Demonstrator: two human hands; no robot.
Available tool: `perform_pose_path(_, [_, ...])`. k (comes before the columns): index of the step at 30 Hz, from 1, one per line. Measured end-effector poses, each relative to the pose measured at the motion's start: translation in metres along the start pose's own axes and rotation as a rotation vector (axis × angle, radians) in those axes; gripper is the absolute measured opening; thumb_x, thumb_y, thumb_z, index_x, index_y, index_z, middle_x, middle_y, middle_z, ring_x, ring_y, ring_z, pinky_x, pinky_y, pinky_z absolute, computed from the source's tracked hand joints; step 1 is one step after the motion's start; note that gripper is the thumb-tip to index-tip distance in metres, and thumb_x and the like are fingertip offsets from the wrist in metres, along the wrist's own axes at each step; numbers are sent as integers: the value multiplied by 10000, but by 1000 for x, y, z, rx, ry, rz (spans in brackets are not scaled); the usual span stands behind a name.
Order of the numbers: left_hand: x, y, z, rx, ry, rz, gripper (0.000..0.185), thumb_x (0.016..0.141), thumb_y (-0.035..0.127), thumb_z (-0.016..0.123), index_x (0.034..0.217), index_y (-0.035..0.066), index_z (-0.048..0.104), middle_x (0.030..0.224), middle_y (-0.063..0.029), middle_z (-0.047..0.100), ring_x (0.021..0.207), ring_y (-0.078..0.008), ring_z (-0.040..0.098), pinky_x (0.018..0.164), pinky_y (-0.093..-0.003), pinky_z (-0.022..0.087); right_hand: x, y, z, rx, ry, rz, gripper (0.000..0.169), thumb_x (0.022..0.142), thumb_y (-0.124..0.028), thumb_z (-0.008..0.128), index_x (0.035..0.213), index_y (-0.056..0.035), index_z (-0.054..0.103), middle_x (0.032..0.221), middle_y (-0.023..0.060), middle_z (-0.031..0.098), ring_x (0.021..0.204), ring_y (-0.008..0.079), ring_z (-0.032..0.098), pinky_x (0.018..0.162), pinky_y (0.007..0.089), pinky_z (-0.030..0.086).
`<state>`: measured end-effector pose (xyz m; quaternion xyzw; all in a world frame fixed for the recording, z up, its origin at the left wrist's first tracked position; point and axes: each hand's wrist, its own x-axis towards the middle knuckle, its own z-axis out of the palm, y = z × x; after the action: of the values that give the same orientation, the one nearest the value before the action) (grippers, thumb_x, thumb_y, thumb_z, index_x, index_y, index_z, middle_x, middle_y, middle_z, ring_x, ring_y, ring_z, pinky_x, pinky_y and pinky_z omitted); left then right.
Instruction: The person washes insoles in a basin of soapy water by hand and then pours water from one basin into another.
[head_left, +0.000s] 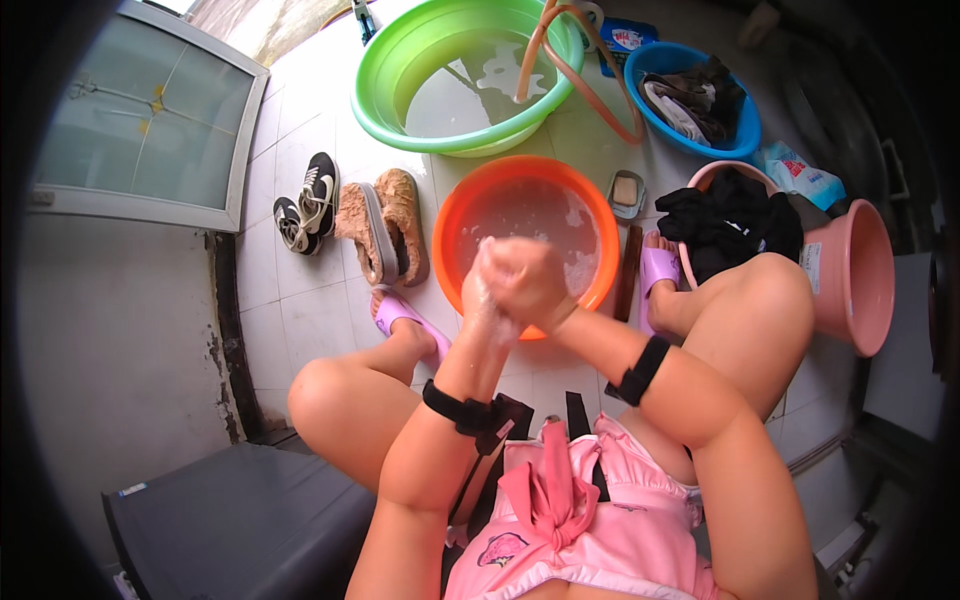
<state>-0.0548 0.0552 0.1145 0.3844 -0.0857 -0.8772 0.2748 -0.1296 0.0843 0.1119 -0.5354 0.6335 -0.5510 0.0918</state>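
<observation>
My left hand (478, 285) and my right hand (531, 276) are pressed together over the near part of an orange plastic basin (448, 225). The right fingers are blurred and curl over against the left hand. White suds cling to the left wrist and palm. Whether anything is pinched between the two hands is hidden. Cloudy soapy water (517, 202) with patches of foam fills the basin below them. Just right of the basin, a bar of soap (625, 190) rests in a soap dish (637, 210), and a brown wooden bar (628, 274) lies on the tiles.
A green basin (375, 90) of water with a hose (577, 75) stands beyond. Clothes fill a blue basin (742, 146); black clothing (731, 225) hangs over a pink container. A pink bucket (862, 277) lies tipped right. Slippers (367, 232) and sneakers (319, 191) sit left.
</observation>
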Motion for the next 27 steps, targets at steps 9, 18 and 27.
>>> perform_pose_path(9, [-10, 10, -14, -45, 6, 169, 262, 900, 348, 420, 809, 115, 499, 700, 13, 485, 621, -105, 490, 515, -255, 409, -7, -39, 16, 216, 27, -39, 182, 715, -148, 563, 599, -69, 447, 601, 135, 464, 602, 338, 485, 546, 389, 417])
perform_pose_path(18, [-9, 18, -24, 60, -105, 322, 317, 906, 221, 371, 1177, 70, 435, 885, -48, 506, 787, -163, 524, 702, -300, 454, 0, -42, 21, 148, 104, 131, 131, 709, -91, 552, 645, -69, 439, 583, 125, 464, 590, 326, 488, 547, 379, 401])
perform_pose_path(27, [-1, 21, -9, 281, -157, 366, 328, 913, 165, 347, 1192, 3, 406, 1137, -116, 485, 1043, -178, 472, 912, -289, 369, 0, -22, 31, 381, 76, 290, 194, 818, -46, 403, 992, -17, 484, 925, 170, 539, 891, 323, 507, 827, 359, 391])
